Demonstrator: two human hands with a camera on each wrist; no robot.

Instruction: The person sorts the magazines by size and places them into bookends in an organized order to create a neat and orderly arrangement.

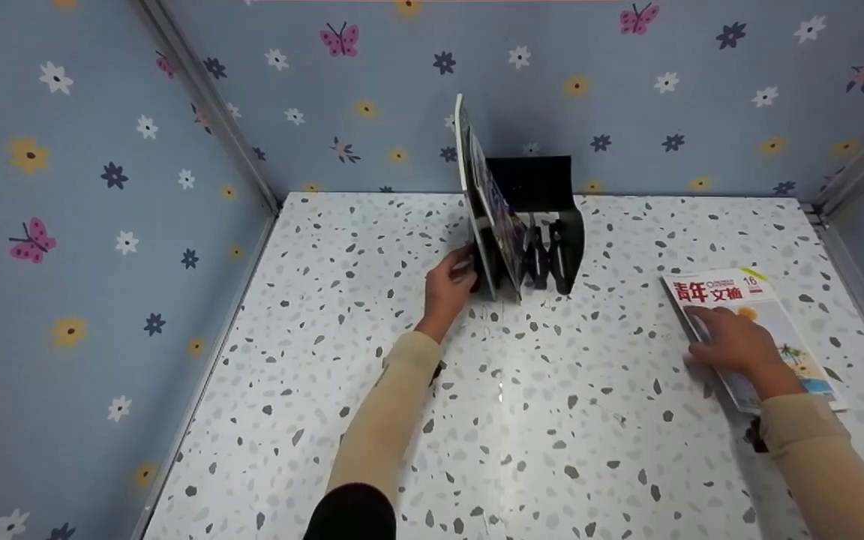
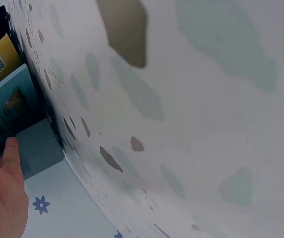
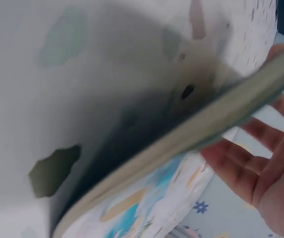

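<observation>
A black book rack (image 1: 533, 184) stands by the back wall, with thin books (image 1: 493, 206) upright and leaning in its left part. My left hand (image 1: 450, 283) is at the rack's lower left end, fingers and thumb bent about its edge. In the left wrist view, one finger (image 2: 13, 156) reaches a blue book cover (image 2: 20, 94); the other fingers are mostly hidden. To the right, my right hand (image 1: 739, 345) holds a magazine (image 1: 781, 319) by its left edge, fingers over the cover and thumb at the side. That edge looks slightly raised in the right wrist view.
Black folding struts (image 1: 544, 255) show in the rack's right part. The speckled white tabletop (image 1: 552, 420) ends at flowered blue panels (image 1: 372, 90) behind and on both sides. A yellow book (image 2: 0, 62) with a square code stands in the rack.
</observation>
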